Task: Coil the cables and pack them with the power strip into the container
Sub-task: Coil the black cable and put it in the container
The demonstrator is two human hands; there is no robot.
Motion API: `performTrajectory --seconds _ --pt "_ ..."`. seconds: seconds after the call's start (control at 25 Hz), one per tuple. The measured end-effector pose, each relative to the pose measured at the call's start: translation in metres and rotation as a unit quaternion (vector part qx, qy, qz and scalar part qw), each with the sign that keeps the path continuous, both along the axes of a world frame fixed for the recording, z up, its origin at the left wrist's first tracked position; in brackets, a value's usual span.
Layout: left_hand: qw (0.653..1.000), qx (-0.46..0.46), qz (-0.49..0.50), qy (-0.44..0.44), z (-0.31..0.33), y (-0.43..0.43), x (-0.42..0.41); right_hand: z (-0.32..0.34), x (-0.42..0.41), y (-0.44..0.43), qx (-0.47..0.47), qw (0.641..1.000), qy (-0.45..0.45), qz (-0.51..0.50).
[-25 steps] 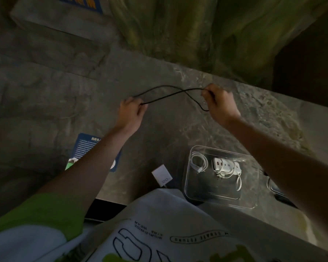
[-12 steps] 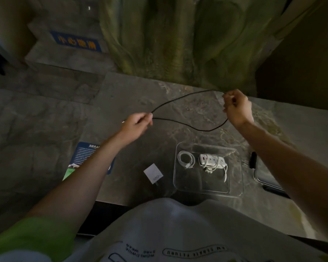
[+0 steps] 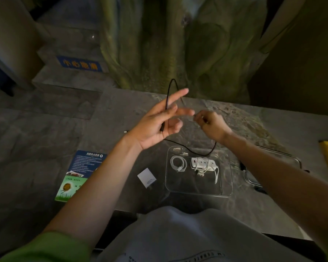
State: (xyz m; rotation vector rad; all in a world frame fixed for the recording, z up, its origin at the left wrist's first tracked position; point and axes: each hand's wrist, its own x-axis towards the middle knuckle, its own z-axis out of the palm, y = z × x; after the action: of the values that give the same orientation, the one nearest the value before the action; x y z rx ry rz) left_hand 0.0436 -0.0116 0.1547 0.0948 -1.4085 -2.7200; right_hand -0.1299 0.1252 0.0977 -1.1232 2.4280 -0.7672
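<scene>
We see 1 black cable [image 3: 168,99] held in the air above the table [image 3: 117,110], btwn both hands. Its tall narrow loop stands approx upright, w/ the bend pointing up & away from us. One side runs down the left hand [image 3: 153,127], the other goes behind the fingers toward the right hand [image 3: 211,125]. A slack run sags below, dipping over the far edge of the container [image 3: 226,188]. Left hand is palm-up w/ fingers spread wide, index straight, & the thumb seems to pin the cable to the palm. Right hand is curled tight, pinching the cable at the fingertips. In the clear container we count 1 coiled white cable [image 3: 177,163] & 1 power strip [image 3: 202,163] w/ its cord wrapped, long axis left-right. There's 1 white adapter [image 3: 147,179] just left of the container & 1 leaflet [image 3: 80,174] further left.
</scene>
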Motion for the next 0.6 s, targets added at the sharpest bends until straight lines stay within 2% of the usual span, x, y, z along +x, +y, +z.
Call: performTrajectory --seconds 0.2,0.4,0.52,0.6 --pt "0.996 0.036 0.080 0.013 0.009 0.002 -0.010 0.008 0.039 0.019 0.049 0.975 0.065 0.206" --pt "0.979 0.048 0.194 -0.034 -0.003 -0.005 -0.018 0.029 0.059 0.034 0.056 0.926 0.195 0.318" --pt "0.972 -0.045 0.212 -0.087 -0.016 -0.007 -0.021 0.053 0.056 0.041 -0.005 0.906 0.246 0.344" --pt "0.968 -0.119 0.185 -0.117 -0.021 -0.006 -0.020 0.071 0.049 0.043 -0.042 0.907 0.262 0.327"
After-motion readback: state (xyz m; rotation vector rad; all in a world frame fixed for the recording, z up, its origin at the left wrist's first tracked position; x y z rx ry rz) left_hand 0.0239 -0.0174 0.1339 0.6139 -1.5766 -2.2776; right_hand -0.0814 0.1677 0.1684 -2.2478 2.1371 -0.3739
